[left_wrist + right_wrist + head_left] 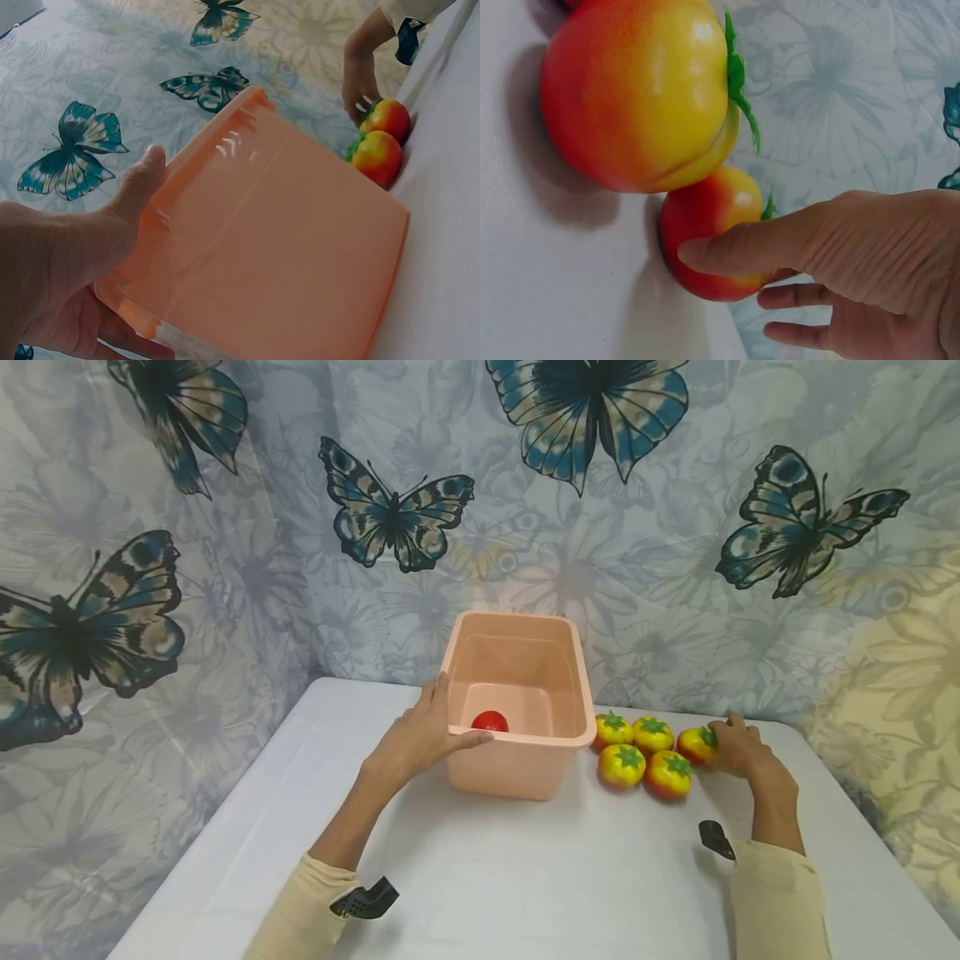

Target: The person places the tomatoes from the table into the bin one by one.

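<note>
Head view: one peach bin (pixel 510 768) with one red round thing (pixel 491 721) inside, and five red-yellow tomatoes (pixel 622 767) on the table just right of it; left hand (pixel 408 739) grips the bin's rim, right hand (pixel 738 750) pinches the rightmost tomato (pixel 696 745). White table (pixel 562 877) against grey-blue floral cloth (pixel 645 577), five printed butterflies (pixel 393 522) in view. Right wrist view adds the thumb laid across that tomato's red side, hidden from the head; the red round thing shows in the head view alone
</note>
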Motion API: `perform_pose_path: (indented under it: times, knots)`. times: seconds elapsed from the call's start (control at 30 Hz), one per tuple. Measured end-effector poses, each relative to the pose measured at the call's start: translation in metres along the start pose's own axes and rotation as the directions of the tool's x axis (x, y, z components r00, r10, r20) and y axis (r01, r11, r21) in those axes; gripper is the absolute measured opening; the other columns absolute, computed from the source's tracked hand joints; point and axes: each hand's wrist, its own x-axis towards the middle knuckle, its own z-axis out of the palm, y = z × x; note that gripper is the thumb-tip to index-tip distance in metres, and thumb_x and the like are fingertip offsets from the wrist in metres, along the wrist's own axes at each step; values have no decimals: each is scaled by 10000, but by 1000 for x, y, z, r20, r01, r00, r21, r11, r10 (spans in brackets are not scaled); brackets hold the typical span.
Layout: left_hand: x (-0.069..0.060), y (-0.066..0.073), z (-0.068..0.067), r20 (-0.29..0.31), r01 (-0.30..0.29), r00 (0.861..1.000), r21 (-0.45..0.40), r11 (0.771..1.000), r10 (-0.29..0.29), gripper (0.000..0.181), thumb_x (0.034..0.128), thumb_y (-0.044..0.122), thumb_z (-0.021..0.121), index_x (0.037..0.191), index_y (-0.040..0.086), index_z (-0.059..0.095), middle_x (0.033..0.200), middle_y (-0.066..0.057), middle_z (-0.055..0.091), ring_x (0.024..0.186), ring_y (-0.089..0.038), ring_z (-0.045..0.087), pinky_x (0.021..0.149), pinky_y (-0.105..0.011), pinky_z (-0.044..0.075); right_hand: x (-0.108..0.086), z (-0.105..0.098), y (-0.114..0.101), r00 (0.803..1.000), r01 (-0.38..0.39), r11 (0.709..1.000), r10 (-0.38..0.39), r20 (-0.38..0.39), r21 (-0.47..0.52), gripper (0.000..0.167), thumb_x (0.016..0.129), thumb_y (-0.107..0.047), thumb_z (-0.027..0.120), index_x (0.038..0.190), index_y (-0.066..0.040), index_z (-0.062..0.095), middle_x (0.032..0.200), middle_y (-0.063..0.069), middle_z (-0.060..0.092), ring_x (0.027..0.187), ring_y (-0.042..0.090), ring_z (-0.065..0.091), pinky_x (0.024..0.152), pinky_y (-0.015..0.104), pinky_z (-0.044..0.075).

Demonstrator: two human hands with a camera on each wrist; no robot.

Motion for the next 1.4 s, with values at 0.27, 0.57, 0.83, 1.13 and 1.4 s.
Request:
perform_pose_path:
  times: [0.27,0.57,0.83,1.13,1.4]
  knots:
    - [-1,0,0,1,2,1000,-9,1000,-2,1296,811,818,677,1678,65,76,1630,-174,356,1220,-442,661,1029,-574,566,-1,-4,5,1000,-9,999,9,-16,50,928,863,-360,823,1355,238,313,1325,502,356,1190,698,396,960,797,425]
    - [-1,0,-2,6,17,1000,-10,1000,-17,1316,791,832,683,1686,90,67,1630,-165,355,1217,-447,657,1020,-573,572,-4,-15,1,993,-115,978,120,-18,176,1374,896,-497,751,1481,213,-270,1414,612,253,1247,727,408,1033,779,408]
    - [1,0,-3,15,16,1000,-21,1000,-15,1327,788,838,679,1688,94,50,1641,-168,342,1233,-446,651,1027,-569,569,-10,-23,-18,948,-43,987,89,-305,154,947,940,-458,682,1501,154,227,1243,443,447,993,568,556,753,654,521]
    - [1,0,0,15,14,1000,-24,1000,-13,1327,785,836,685,1687,89,61,1621,-168,363,1197,-429,667,1008,-551,585,-20,-27,-41,846,2,984,93,-525,177,824,908,-543,715,1318,89,381,995,359,602,725,439,617,540,465,513]
    - [0,2,-2,25,22,999,-24,999,-21,1325,789,833,683,1690,96,48,1631,-167,352,1220,-433,658,1023,-555,577,-23,-32,-62,799,-39,976,159,-579,214,885,916,-656,629,1344,86,405,964,334,609,726,422,593,532,406,496]
